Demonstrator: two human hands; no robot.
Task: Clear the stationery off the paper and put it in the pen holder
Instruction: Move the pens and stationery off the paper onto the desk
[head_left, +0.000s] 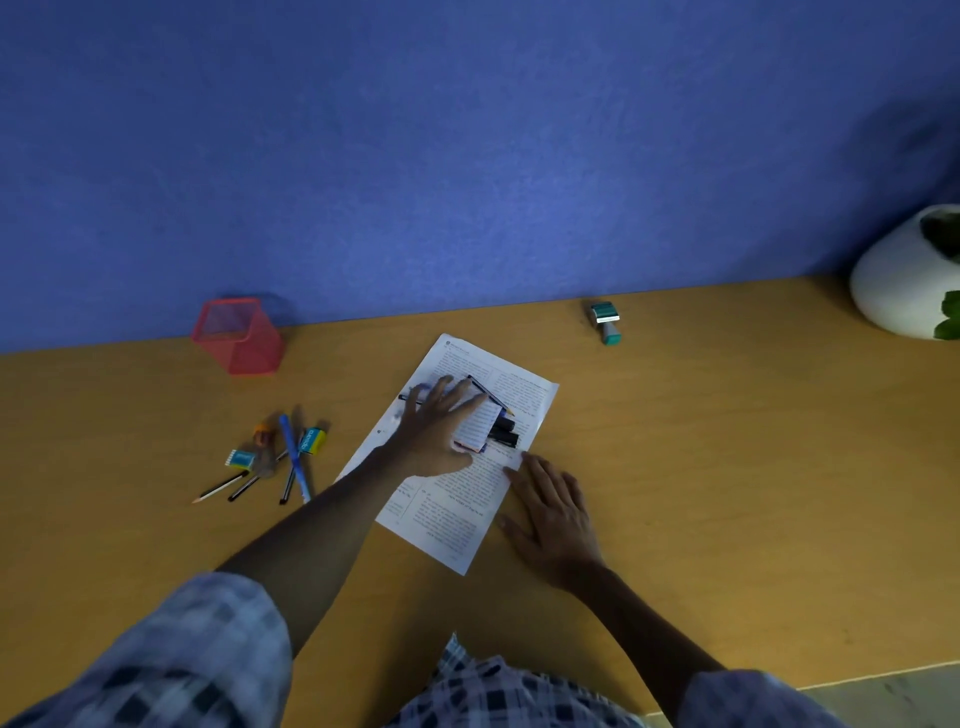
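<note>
A printed paper (457, 499) is lying at an angle in the middle of the frame on the tabletop (701, 441). The left hand (441, 431) is reaching over its upper half with fingers spread and flat, pressing down on a small lined notepad (480, 428) and not gripping it. Under and beside the notepad, black markers (506, 434) are lying on the paper, and a dark pencil (491, 395) is sticking out toward the upper right past the fingertips; another dark pen tip (408, 399) is showing to the left of the fingers (that part is blurred). The right hand (550, 512) is resting palm down and open at the paper's right edge, fingertips touching the sheet, holding nothing.

To the left of the paper, well apart from it, a loose pile is lying on the tabletop: a blue pen (293, 457), several pencils (221, 487), and two erasers (311, 441). The pink mesh pen holder (241, 340) is standing upright in the upper left, against the blue wall (467, 156). A green stamp (606, 322) is lying near the wall to the upper right, and a white planter (904, 280) is sitting at the right edge.
</note>
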